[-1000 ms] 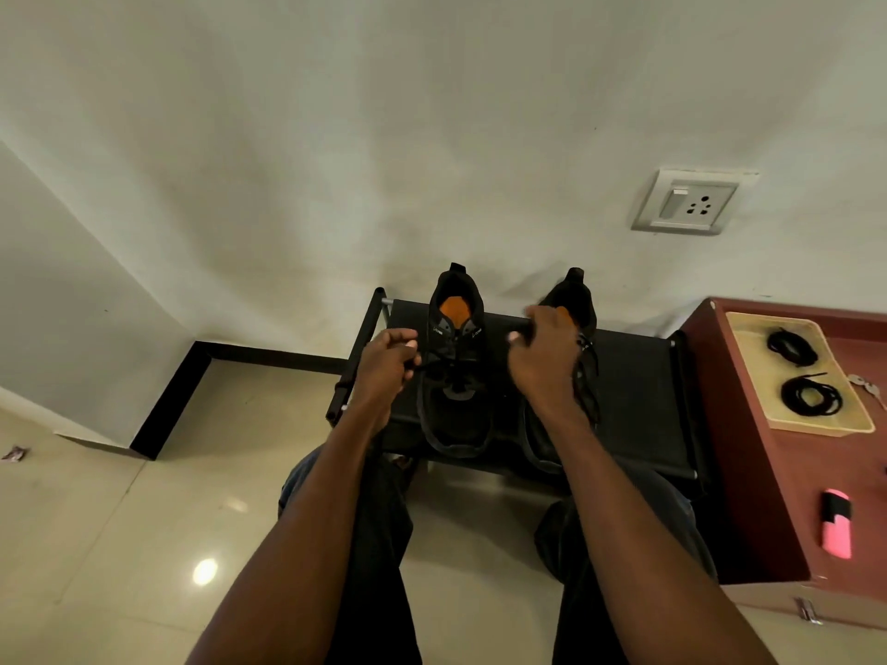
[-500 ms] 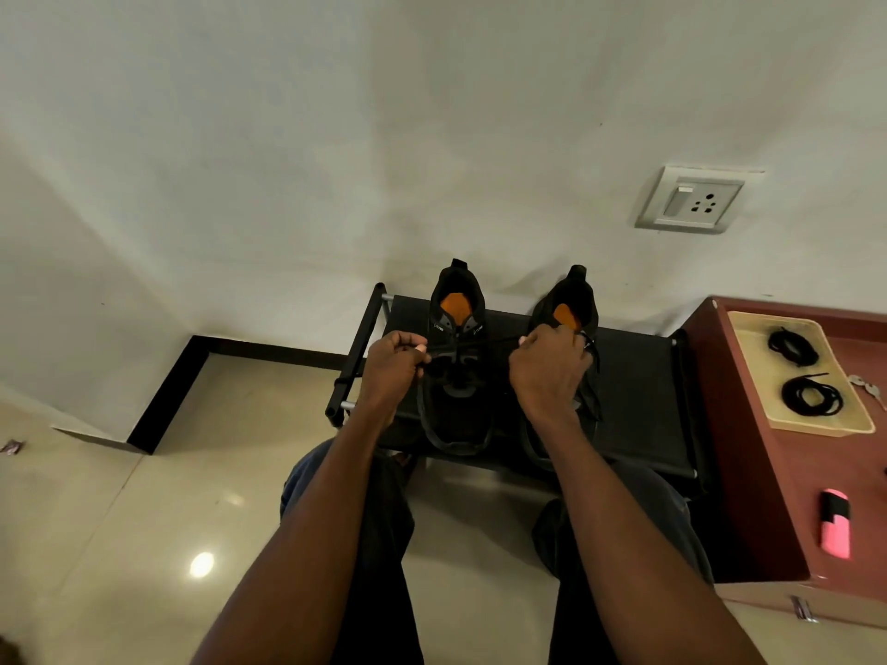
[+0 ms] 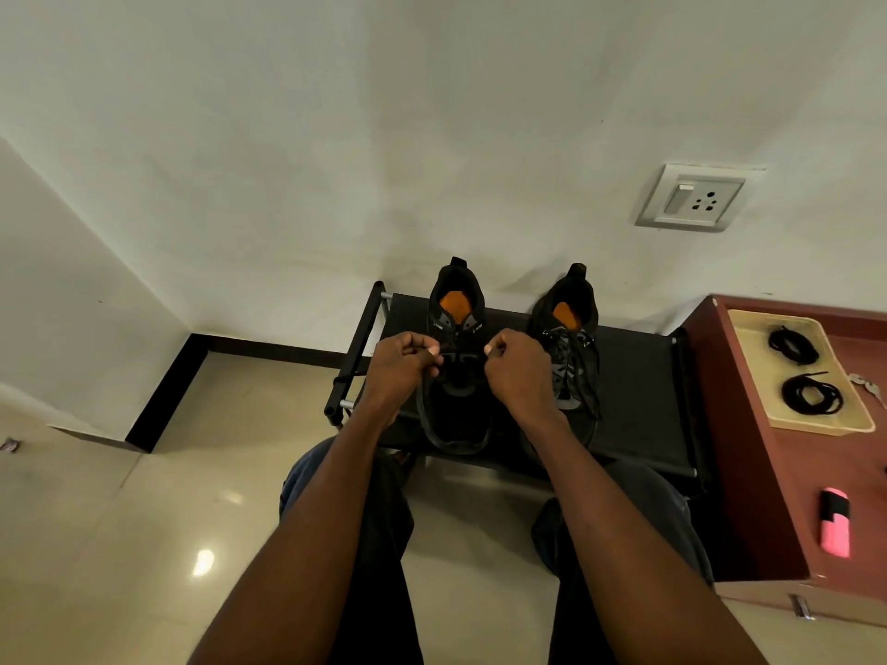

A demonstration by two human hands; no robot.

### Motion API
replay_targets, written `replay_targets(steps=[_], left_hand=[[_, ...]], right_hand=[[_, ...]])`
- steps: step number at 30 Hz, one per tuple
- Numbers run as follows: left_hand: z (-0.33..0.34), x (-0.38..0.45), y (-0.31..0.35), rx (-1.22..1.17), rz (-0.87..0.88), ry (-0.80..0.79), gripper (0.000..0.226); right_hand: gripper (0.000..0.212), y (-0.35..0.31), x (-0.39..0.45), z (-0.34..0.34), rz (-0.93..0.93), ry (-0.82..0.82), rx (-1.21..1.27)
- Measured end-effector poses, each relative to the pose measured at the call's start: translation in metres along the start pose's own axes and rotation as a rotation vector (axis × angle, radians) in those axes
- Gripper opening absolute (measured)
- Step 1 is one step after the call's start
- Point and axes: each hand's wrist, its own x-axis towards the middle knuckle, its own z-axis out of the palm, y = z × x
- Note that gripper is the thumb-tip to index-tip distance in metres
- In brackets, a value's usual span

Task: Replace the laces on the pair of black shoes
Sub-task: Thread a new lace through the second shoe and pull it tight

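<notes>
Lace (image 3: 461,347) pinched between both grips over left shoe (image 3: 456,376).

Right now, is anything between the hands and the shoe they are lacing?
Nothing visible. The left hand and right hand both already pinch the lace over the left shoe.

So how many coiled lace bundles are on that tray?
2: one black coiled lace bundle at the beige tray's far end, another nearer; none seem hidden.
</notes>
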Motion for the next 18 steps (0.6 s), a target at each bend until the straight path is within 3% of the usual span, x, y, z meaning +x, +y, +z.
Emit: replay_targets(steps=[2,4,6,9,18], left_hand=[[0.002,0.001,0.0,-0.024,-0.011,-0.022,0.014],[0.006,0.001,0.0,-0.026,-0.012,-0.041,0.013],[0.009,-0.001,0.0,-0.009,0.011,-0.054,0.007],[0.01,-0.002,-0.002,0.033,0.049,-0.054,0.01],[0.008,0.006,-0.003,-0.062,0.045,-0.056,0.015]], right_hand=[[0.008,0.002,-0.003,0.003,0.016,0.039,-0.169],[0.022,0.003,-0.004,0.007,-0.037,0.047,-0.249],[0.032,0.0,-0.001,0.01,-0.095,-0.04,-0.051],[0.021,-0.006,0.001,0.012,-0.01,-0.236,0.322],[0.007,-0.003,0.002,0.009,0.147,-0.293,0.764]])
